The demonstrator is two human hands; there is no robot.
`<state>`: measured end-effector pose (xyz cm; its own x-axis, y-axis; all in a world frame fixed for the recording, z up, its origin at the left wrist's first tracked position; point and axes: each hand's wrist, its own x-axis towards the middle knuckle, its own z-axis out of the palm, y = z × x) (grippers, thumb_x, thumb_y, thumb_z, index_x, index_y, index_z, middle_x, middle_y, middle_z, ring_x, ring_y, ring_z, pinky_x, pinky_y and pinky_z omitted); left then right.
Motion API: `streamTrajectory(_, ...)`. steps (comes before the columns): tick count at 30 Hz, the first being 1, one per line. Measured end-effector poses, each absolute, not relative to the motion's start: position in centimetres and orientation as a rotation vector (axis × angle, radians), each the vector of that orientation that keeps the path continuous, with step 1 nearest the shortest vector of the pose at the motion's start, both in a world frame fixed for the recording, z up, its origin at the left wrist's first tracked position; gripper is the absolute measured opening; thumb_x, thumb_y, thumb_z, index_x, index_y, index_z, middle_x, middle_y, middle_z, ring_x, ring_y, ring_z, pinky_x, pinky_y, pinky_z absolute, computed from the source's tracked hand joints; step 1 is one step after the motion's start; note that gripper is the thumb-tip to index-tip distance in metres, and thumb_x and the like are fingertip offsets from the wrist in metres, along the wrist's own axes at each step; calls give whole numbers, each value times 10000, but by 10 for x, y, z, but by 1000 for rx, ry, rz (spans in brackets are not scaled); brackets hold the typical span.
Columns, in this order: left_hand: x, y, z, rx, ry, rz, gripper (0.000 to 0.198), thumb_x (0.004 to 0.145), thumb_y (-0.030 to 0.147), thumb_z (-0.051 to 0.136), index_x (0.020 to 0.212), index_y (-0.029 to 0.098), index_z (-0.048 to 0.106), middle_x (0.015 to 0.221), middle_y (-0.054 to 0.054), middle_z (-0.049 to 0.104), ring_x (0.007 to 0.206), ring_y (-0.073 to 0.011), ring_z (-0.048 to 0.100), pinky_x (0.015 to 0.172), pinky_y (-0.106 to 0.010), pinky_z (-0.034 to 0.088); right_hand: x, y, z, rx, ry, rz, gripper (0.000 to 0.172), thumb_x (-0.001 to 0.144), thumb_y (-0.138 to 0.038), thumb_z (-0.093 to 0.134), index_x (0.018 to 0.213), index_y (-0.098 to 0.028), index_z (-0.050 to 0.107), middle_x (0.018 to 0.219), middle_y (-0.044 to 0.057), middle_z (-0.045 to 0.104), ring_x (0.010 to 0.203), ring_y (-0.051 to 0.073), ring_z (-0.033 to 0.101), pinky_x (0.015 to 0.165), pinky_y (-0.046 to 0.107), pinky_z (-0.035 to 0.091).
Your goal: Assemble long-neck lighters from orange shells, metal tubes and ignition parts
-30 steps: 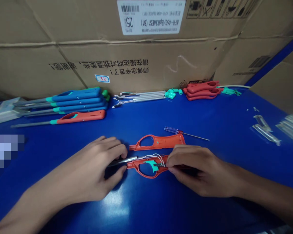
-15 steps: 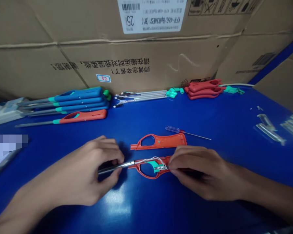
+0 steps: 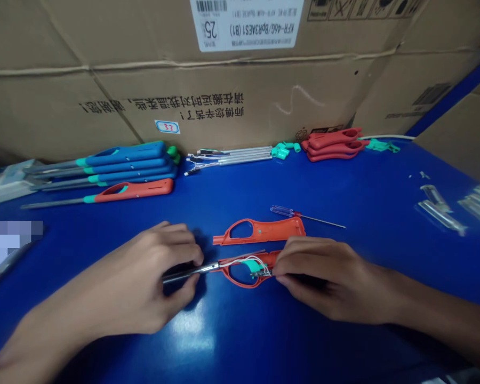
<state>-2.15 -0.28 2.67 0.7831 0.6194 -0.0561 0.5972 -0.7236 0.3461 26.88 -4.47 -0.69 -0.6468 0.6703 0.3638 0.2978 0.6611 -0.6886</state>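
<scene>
My left hand (image 3: 156, 277) is closed around the metal tube (image 3: 210, 268) of an opened lighter. The tube's end lies at the neck of an orange handle half-shell (image 3: 240, 284). White wires (image 3: 240, 260) run from it into the shell, and a green trigger (image 3: 254, 265) sits by the finger loop. My right hand (image 3: 324, 280) pinches a small wired part (image 3: 261, 274) beside the trigger; its fingers hide the rear of the shell and most of that part. Just behind lies the other orange half-shell (image 3: 284, 229), inner side up.
A screwdriver (image 3: 308, 217) lies behind the shells. At back left are assembled blue lighters (image 3: 132, 154) and an orange-red lighter (image 3: 144, 188). Metal tubes (image 3: 244, 156), green parts (image 3: 282, 151) and red shells (image 3: 334, 145) line the cardboard box (image 3: 144, 85). Clear pieces (image 3: 442, 216) lie right.
My right hand has shifted slightly left, and the small part in its fingers has tilted. A thin strip now stands out above the white wires. My left hand keeps its hold on the tube.
</scene>
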Motion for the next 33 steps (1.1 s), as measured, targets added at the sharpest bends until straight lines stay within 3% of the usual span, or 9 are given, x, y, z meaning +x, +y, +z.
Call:
streamTrajectory(15, -18, -5, 20, 2568, 887, 188, 179, 932, 194, 489, 910, 216, 666, 835, -19, 653, 770, -170, 590, 721, -319, 450, 267, -44, -2, -806, -2301, 813, 149, 930, -70, 508, 919, -140, 639, 776, 30, 632, 678, 104, 547, 644, 233, 464)
streamTrajectory(33, -19, -3, 13, 2407, 983, 190, 142, 926, 203, 520, 832, 218, 624, 861, -6, 642, 775, -148, 586, 694, -280, 433, 267, -44, -4, -820, -2274, 828, 149, 914, -56, 530, 939, -115, 665, 808, 47, 665, 702, 106, 586, 669, 228, 484)
